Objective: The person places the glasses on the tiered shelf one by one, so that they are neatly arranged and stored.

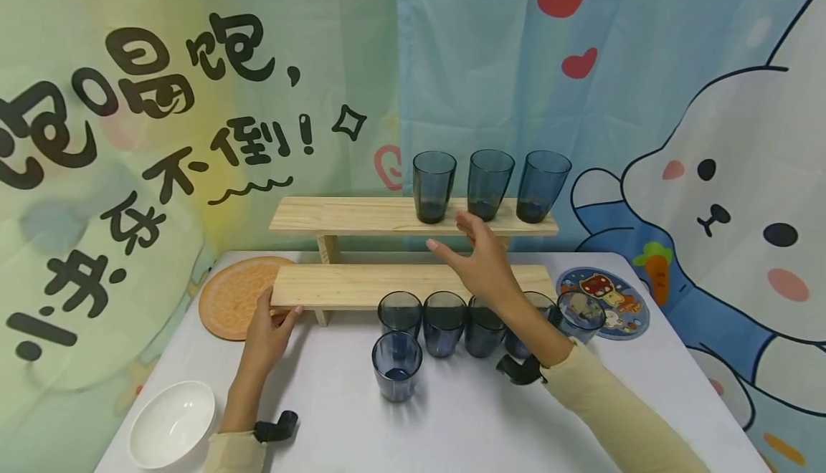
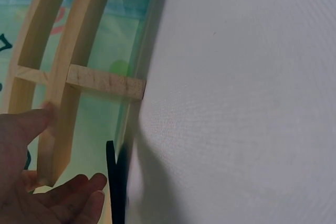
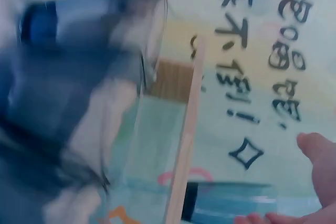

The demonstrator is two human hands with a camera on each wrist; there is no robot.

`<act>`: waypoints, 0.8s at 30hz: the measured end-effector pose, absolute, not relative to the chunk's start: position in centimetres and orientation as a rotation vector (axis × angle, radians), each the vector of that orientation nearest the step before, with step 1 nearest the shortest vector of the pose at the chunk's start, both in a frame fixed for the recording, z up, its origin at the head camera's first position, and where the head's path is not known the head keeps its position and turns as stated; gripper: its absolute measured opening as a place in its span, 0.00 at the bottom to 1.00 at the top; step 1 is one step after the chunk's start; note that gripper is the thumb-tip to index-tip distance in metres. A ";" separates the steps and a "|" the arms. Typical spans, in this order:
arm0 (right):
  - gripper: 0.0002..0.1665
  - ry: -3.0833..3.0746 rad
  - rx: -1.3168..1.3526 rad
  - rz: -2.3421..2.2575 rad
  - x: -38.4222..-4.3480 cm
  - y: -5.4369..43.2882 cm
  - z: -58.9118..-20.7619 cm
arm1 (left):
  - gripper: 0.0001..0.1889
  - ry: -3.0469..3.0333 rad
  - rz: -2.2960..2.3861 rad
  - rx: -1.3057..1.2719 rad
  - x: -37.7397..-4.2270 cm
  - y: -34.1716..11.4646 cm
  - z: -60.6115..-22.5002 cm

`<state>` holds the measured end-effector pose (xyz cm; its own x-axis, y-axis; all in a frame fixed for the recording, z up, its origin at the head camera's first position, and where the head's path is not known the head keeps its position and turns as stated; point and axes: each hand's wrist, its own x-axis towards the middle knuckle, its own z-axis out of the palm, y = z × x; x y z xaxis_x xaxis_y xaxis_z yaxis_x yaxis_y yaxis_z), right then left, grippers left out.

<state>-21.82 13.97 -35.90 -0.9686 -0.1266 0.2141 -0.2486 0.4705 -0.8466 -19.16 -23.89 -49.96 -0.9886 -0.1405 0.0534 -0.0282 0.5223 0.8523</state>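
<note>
A two-tier wooden rack [image 1: 361,285] stands on the table. My left hand [image 1: 267,333] grips the left end of its lower board, thumb and fingers on either side of it, as the left wrist view [image 2: 63,103] also shows in the rack's edge. Three blue-tinted glasses stand on the upper board: a left one [image 1: 434,186], a middle one [image 1: 490,183] and a right one [image 1: 543,185]. Just in front of the left and middle ones is my right hand [image 1: 484,265], fingers spread and holding nothing. Several similar glasses [image 1: 444,326] stand in front of the rack, some partly behind my right forearm.
One glass [image 1: 396,369] stands nearer than the row. A white bowl [image 1: 173,426] sits at the table's left front. An orange round mat [image 1: 235,301] lies at the rack's left and a patterned blue mat [image 1: 619,308] at its right. A printed curtain [image 1: 464,50] hangs behind.
</note>
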 end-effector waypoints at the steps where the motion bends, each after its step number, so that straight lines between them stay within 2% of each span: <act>1: 0.50 -2.544 0.366 1.562 -20.9 14.0 -36.2 | 0.40 -2.637 -1.478 0.145 -19.1 -23.9 -50.0; 5: 0.34 -2.399 0.434 1.715 -17.7 13.6 -37.7 | 0.40 -2.637 -1.479 0.144 -19.1 -23.9 -50.0; 8: 0.30 -2.335 0.425 1.810 -15.5 13.1 -39.2 | 0.40 -2.643 -1.471 0.150 -19.1 -23.9 -50.0; 17: 0.40 -2.282 0.415 1.917 -11.6 10.3 -43.6 | 0.40 -2.653 -1.467 0.155 -19.1 -23.9 -49.8; 24: 0.47 -2.406 0.319 1.712 -10.3 8.2 -46.5 | 0.40 -2.657 -1.461 0.163 -19.2 -23.9 -50.0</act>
